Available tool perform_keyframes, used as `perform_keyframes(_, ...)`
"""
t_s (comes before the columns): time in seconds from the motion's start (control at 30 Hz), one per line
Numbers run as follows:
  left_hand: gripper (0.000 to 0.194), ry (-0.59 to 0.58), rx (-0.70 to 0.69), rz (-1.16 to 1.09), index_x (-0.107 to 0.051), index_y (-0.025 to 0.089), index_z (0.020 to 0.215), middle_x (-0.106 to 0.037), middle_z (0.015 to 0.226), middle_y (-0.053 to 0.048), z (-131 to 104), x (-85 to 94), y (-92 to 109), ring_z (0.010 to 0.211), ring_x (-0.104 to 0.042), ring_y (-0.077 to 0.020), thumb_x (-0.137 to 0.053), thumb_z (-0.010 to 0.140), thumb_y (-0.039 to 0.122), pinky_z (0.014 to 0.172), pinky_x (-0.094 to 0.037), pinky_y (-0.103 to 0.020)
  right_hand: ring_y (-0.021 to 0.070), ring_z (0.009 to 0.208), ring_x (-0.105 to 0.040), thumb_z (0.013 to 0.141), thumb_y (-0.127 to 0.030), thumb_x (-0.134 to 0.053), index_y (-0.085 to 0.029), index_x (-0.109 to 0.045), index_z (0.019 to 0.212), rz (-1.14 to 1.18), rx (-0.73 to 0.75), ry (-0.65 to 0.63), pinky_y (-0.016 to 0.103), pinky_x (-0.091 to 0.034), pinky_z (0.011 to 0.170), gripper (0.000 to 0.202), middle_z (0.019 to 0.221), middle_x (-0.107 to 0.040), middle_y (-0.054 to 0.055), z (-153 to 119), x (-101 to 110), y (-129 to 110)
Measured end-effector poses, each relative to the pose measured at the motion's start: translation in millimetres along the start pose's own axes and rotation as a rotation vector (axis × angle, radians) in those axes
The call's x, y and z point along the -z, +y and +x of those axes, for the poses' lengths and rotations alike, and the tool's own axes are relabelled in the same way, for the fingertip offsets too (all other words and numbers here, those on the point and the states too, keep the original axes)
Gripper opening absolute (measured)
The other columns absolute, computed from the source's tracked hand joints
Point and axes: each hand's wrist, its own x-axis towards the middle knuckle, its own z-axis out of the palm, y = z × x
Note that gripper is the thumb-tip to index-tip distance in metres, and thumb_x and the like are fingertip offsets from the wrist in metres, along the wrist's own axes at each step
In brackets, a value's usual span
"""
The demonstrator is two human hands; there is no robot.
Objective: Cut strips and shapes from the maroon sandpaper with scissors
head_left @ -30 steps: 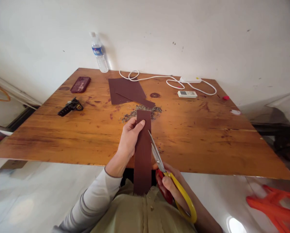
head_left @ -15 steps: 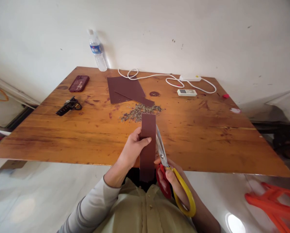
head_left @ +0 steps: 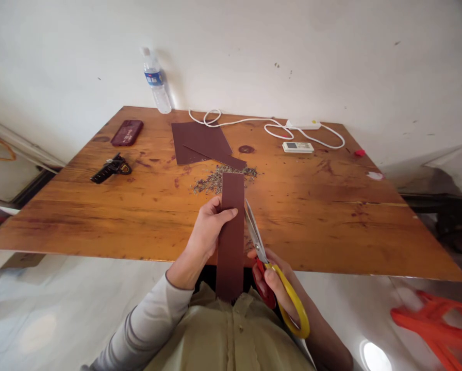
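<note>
My left hand grips a long dark red-brown strip by its left side, thumb on top. The strip's lower end looks jagged and lies against the shirt. My right hand is closed around the yellow and red handles of a pair of scissors. The blades point up and away, just right of the strip. Beyond the strip's upper end lies a pile of small shavings. A thinner brown strip rests across a larger brown sheet behind the pile.
On the wooden table are a dark red phone, a black strap-like item, a plastic bottle at the wall, a white cable and a white remote. An orange-red frame stands at lower right.
The held strip has moved slightly left and away from me with my left hand, its lower end now more to the left. The scissor blades have shifted slightly left.
</note>
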Motion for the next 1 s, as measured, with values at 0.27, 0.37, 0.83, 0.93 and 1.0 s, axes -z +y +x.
perform_keyframes(0.27, 0.028, -0.056, 0.037, 0.042, -0.076, 0.019, 0.086, -0.074, 0.075, 0.002, -2.0, 1.5, -0.8, 0.063, -0.060, -0.0133, -0.088, 0.060, 0.024, 0.062, -0.048, -0.025, 0.0115, 0.047, -0.039, 0.093, -0.085, -0.058, -0.019, -0.064, 0.119, 0.027, -0.014, 0.061, 0.024, -0.036, 0.042, 0.072, 0.065, -0.050, -0.005, -1.7, 3.1, -28.7)
perform_keyframes(0.37, 0.027, -0.102, 0.032, 0.058, -0.078, 0.019, 0.085, -0.075, 0.076, 0.001, -2.2, 2.2, -0.4, 0.063, -0.060, -0.0134, -0.087, 0.060, 0.023, 0.062, -0.047, -0.025, 0.0108, 0.044, -0.038, 0.093, -0.085, -0.058, -0.018, -0.064, 0.118, 0.054, 0.017, 0.086, 0.022, -0.033, 0.038, 0.072, 0.064, -0.050, -0.005, -1.0, 5.7, -21.9)
perform_keyframes(0.83, 0.029, -0.145, 0.085, 0.087, -0.077, 0.019, 0.090, -0.072, 0.075, 0.001, -3.1, 2.3, -0.9, 0.062, -0.059, -0.0138, -0.086, 0.063, 0.025, 0.063, -0.047, -0.027, 0.0129, 0.049, -0.038, 0.097, -0.085, -0.051, -0.020, -0.064, 0.116, -0.065, -0.075, 0.028, 0.026, -0.034, 0.046, 0.069, 0.066, -0.048, -0.005, -10.2, -2.7, -52.4)
perform_keyframes(0.93, 0.027, -0.142, 0.080, 0.073, -0.077, 0.019, 0.087, -0.073, 0.076, 0.000, -2.2, 2.0, -0.4, 0.064, -0.059, -0.0138, -0.087, 0.063, 0.025, 0.064, -0.047, -0.027, 0.0150, 0.052, -0.037, 0.101, -0.080, -0.049, -0.023, -0.066, 0.103, -0.136, -0.041, 0.090, 0.030, -0.039, 0.053, 0.060, 0.067, -0.047, -0.003, -17.3, -10.6, -66.7)
perform_keyframes(1.0, 0.025, -0.137, 0.047, 0.069, -0.078, 0.018, 0.084, -0.073, 0.078, 0.000, -0.5, 2.3, -0.3, 0.066, -0.060, -0.0138, -0.088, 0.062, 0.024, 0.066, -0.047, -0.027, 0.0171, 0.053, -0.038, 0.103, -0.076, -0.050, -0.025, -0.067, 0.096, -0.166, -0.040, 0.105, 0.033, -0.041, 0.054, 0.054, 0.066, -0.047, -0.002, -19.2, -12.5, -71.5)
